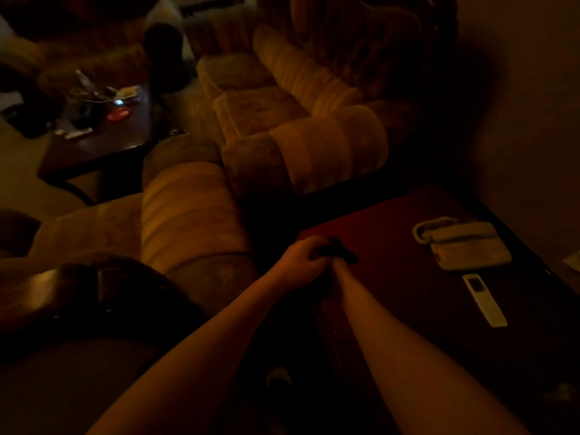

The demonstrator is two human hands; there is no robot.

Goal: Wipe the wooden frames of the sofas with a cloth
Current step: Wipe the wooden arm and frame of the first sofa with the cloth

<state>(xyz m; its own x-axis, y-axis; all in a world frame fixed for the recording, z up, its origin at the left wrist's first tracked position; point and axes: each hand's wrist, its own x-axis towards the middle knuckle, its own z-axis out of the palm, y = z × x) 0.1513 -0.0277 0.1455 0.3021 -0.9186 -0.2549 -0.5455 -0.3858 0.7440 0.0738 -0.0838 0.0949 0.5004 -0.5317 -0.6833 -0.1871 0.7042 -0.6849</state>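
Observation:
The room is dim. My left hand [303, 257] grips a dark cloth [340, 251] at the near left corner of a red-topped side table [392, 233]. My right forearm reaches to the same spot, and my right hand [337, 267] is mostly hidden under the left hand and the cloth. A padded sofa armrest [191, 215] lies just left of my hands. The carved dark wooden frame [78, 287] of this near sofa curves along the lower left. A second sofa [282, 114] stretches away ahead, with its dark wooden back frame [361, 42] above it.
A white telephone [464, 243] and a white remote [485, 299] lie on the side table. At the left stands a dark coffee table [122, 133] with clutter on it. A person's legs [164, 54] show at the top. The wall [533, 120] closes off the right.

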